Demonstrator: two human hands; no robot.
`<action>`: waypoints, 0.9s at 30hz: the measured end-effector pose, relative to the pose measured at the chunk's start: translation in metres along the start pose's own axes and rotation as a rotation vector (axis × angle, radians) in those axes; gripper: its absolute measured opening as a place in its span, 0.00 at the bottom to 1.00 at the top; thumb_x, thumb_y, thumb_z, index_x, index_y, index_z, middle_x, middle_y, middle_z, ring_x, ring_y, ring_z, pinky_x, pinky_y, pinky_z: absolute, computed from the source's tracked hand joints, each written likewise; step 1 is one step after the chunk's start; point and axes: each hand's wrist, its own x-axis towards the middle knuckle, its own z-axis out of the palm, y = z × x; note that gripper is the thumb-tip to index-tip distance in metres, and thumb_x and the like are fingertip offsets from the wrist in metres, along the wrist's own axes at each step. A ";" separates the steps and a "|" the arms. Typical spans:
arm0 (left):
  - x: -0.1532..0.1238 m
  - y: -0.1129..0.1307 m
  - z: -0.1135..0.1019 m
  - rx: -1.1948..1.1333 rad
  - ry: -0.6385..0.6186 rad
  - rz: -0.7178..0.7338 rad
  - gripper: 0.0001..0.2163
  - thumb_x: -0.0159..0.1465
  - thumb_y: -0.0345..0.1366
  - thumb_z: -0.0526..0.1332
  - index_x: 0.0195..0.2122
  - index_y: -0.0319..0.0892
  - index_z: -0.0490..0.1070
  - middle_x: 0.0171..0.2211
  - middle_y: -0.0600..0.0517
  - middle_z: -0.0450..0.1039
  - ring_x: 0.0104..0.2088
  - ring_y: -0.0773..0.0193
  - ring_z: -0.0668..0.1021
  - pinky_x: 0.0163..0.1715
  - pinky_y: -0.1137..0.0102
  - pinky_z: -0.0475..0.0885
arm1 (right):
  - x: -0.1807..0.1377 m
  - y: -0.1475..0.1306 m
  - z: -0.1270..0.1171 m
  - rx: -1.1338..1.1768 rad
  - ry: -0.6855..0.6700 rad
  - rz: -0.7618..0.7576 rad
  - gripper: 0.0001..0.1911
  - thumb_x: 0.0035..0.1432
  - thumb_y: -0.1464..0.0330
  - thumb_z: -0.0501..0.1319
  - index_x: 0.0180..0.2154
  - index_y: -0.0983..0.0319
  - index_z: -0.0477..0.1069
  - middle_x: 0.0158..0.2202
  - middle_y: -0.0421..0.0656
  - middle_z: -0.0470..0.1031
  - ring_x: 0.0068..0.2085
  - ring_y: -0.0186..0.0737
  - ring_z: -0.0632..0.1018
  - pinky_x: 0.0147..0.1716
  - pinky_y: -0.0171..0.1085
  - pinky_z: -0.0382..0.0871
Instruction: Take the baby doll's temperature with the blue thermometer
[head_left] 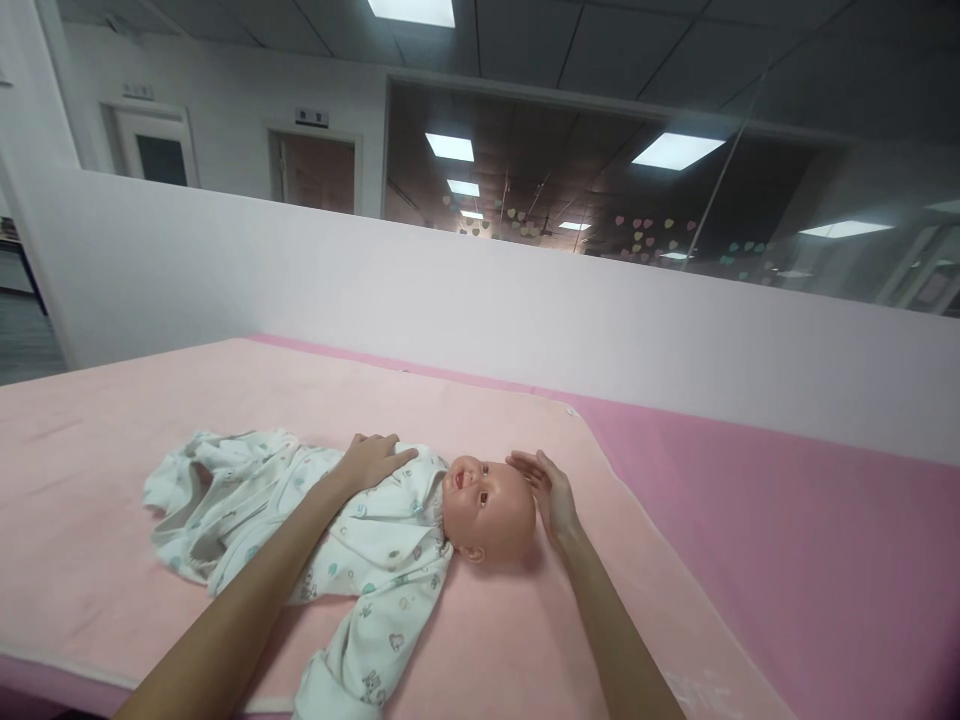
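A baby doll (pixel 491 512) lies on its back on a pink mat, its bald head to the right and its mouth open. It wears a white romper (pixel 382 545) printed with small animals and green dots. My left hand (pixel 369 462) rests flat across the doll's chest, fingers stretched out. At the top of the doll's head, my right hand (pixel 551 492) curves with its fingers extended, close against the crown; whether it touches is hard to tell. One sleeve of the romper reaches toward me, and no doll hand shows at its end.
The peach-pink mat (pixel 615 610) covers a padded bright pink surface (pixel 825 560). Behind it runs a low white wall (pixel 450 300) with a glass pane (pixel 600 190) above. Two doorways stand at the back left. The mat's front edge is at the lower left.
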 end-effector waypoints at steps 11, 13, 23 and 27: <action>0.000 0.000 0.001 0.003 0.001 0.006 0.22 0.60 0.54 0.44 0.34 0.44 0.70 0.32 0.45 0.74 0.38 0.52 0.74 0.44 0.58 0.58 | -0.009 0.008 0.012 0.031 -0.062 0.112 0.20 0.46 0.52 0.61 0.31 0.62 0.77 0.35 0.45 0.78 0.43 0.49 0.76 0.43 0.40 0.66; 0.001 -0.001 0.002 0.019 0.006 0.019 0.21 0.60 0.53 0.44 0.34 0.45 0.70 0.31 0.46 0.74 0.37 0.51 0.74 0.43 0.58 0.58 | -0.004 0.003 0.005 0.020 -0.011 0.044 0.19 0.45 0.53 0.62 0.31 0.61 0.77 0.36 0.45 0.78 0.45 0.48 0.75 0.45 0.40 0.65; 0.001 -0.003 0.003 0.003 0.005 0.020 0.21 0.60 0.53 0.46 0.36 0.45 0.71 0.32 0.46 0.74 0.37 0.51 0.74 0.44 0.59 0.58 | -0.010 0.011 0.014 0.067 -0.125 0.184 0.22 0.46 0.50 0.60 0.28 0.63 0.77 0.33 0.46 0.79 0.41 0.50 0.76 0.42 0.41 0.67; 0.001 -0.003 0.002 0.032 -0.008 0.020 0.21 0.61 0.52 0.45 0.37 0.45 0.70 0.32 0.47 0.74 0.36 0.53 0.74 0.43 0.59 0.59 | -0.010 0.006 0.012 0.051 -0.057 0.111 0.20 0.46 0.52 0.61 0.30 0.62 0.77 0.34 0.46 0.79 0.43 0.49 0.75 0.43 0.40 0.66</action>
